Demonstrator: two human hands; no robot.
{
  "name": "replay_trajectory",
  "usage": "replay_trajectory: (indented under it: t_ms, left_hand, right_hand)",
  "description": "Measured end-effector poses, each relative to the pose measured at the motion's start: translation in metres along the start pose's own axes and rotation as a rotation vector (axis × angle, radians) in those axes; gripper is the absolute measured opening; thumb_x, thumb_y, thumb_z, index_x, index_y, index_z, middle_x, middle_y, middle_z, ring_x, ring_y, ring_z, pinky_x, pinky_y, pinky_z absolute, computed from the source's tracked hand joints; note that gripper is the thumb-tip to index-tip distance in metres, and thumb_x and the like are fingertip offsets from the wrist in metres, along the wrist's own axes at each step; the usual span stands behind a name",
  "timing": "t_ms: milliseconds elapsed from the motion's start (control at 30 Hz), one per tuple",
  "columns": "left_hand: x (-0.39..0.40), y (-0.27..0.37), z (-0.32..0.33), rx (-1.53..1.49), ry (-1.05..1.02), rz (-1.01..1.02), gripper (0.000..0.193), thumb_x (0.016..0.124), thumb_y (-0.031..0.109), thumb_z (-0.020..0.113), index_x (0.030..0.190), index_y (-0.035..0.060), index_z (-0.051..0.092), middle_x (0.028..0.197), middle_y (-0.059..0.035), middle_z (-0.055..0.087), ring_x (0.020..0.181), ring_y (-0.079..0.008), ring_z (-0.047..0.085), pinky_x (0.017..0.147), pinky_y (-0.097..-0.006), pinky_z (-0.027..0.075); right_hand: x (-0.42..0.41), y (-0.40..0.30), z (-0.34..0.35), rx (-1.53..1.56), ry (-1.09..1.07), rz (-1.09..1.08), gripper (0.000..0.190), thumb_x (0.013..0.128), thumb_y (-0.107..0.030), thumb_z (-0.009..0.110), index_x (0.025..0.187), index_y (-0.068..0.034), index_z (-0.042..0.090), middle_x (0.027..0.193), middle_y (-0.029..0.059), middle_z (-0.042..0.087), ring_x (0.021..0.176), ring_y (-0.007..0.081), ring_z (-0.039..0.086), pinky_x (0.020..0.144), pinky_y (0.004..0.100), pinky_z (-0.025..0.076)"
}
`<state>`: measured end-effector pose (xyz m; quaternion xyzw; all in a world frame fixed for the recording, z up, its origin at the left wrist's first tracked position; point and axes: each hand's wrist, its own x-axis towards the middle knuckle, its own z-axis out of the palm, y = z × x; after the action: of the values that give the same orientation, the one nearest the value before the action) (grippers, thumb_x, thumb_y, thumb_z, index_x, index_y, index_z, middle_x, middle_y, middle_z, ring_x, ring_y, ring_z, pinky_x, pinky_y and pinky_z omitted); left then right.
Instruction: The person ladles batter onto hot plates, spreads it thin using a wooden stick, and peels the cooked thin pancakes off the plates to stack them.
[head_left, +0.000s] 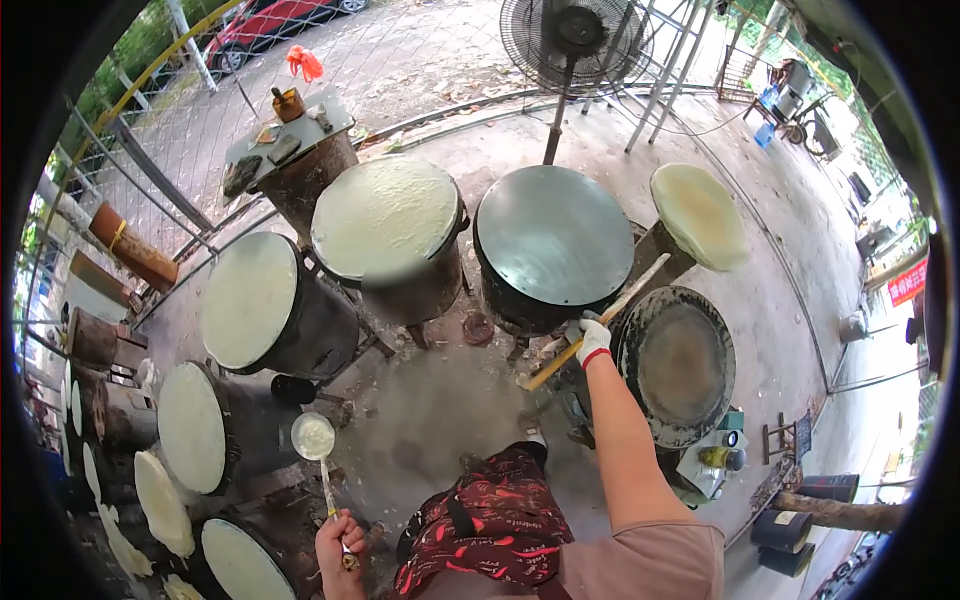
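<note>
My left hand (342, 541), bare, is closed round the handle of a ladle (313, 436) whose bowl holds pale batter. In a white glove with a red cuff, my right hand (591, 341) grips a long wooden stick (559, 366) near the front rim of a round griddle. That griddle (555, 232) has a bare, shiny grey top. Left of it, a second griddle (386, 214) is covered by a pale sheet of batter. More batter-covered griddles (251, 300) curve round to the left. A stack of flat pancakes (699, 217) lies at the right.
A large blackened pan (684, 367) stands right of my right arm. Behind the griddles are a standing fan (577, 30) and a small table (337, 112) with stones and a tin. Jars (721, 458) stand at lower right. A wire fence curves behind at left.
</note>
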<state>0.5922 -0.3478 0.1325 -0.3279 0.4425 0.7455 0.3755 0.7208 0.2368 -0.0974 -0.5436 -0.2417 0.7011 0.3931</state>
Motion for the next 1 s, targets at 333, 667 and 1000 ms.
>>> replay_trajectory:
  t_ms: [333,667,1000]
  left_hand:
    - [0.075,-0.04,0.035,-0.088,-0.193,-0.03,0.019,0.097,0.024,0.05,0.101,0.0056,0.053,0.069,-0.0012,0.043,0.046,-0.0064,0.034,0.037,-0.0193,0.028]
    - [0.137,-0.121,0.062,0.028,0.111,-0.045,0.023,0.097,0.035,0.05,0.099,0.0122,0.049,0.068,0.0002,0.047,0.043,-0.0069,0.039,0.036,-0.0224,0.033]
    - [0.151,-0.15,0.069,-0.18,0.331,-0.094,0.018,0.097,0.027,0.048,0.104,0.0106,0.05,0.079,-0.0015,0.051,0.042,-0.0082,0.038,0.036,-0.0237,0.032]
  right_hand:
    - [-0.282,0.071,0.103,-1.071,-0.996,-0.17,0.055,0.09,-0.035,0.052,0.136,-0.006,0.043,0.126,0.0212,0.055,0.117,0.0311,0.054,0.098,0.0348,0.04]
    - [-0.274,0.113,0.128,-1.282,-1.641,0.201,0.044,0.09,-0.027,0.05,0.129,-0.007,0.048,0.108,0.0208,0.062,0.096,0.0339,0.063,0.084,0.0389,0.049]
    - [0.144,0.224,0.061,-1.143,-0.162,0.58,0.023,0.088,-0.035,0.055,0.074,-0.018,0.053,0.059,-0.0028,0.051,0.042,0.01,0.043,0.033,0.0266,0.029]
